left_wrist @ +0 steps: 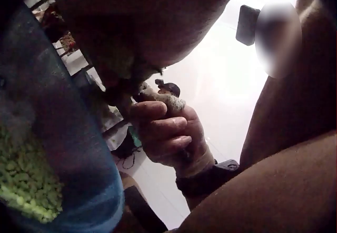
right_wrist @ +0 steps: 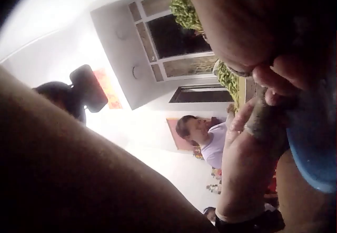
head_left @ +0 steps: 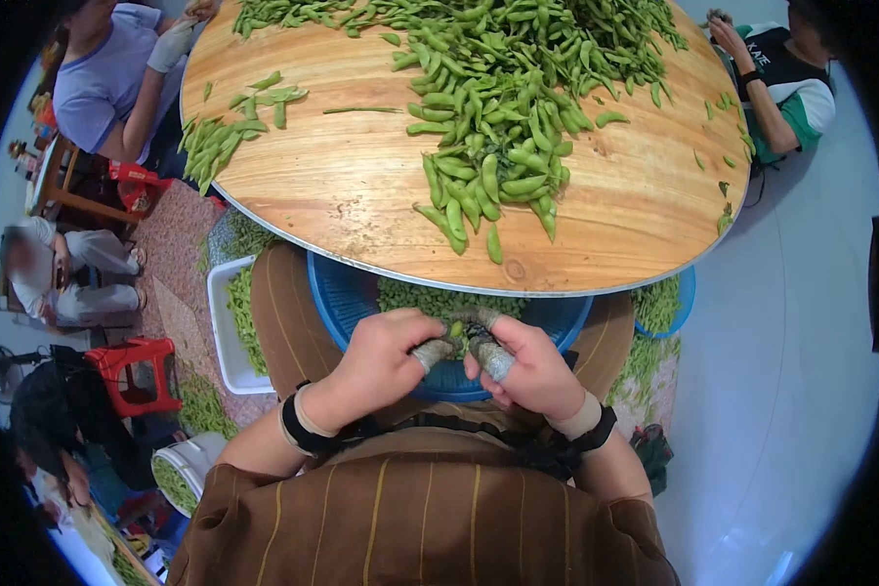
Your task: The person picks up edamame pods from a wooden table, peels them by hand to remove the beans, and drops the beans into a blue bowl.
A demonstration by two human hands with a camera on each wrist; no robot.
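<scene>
Both hands meet above a blue basin [head_left: 324, 305] with shelled green beans [head_left: 410, 296] in it. My left hand [head_left: 376, 359] pinches a green soybean pod [head_left: 456, 330] between thumb and forefinger. At the pod's other side, my right hand [head_left: 537, 369] grips its end with thumb and forefinger. Greyish, dirt-stained wraps [head_left: 498, 363] cover the working thumbs and fingers. In the left wrist view the right hand [left_wrist: 168, 133] shows curled fingers, while the pod is hidden in shadow. The right wrist view shows the left hand [right_wrist: 247, 154] close against the right fingers.
A round wooden table [head_left: 342, 205] stands just ahead, its rim over the basin, with a heap of soybean pods [head_left: 518, 107] on it. At left are a white tub [head_left: 227, 337], a red stool [head_left: 137, 376] and a white bucket [head_left: 197, 451]. Other people sit around the table.
</scene>
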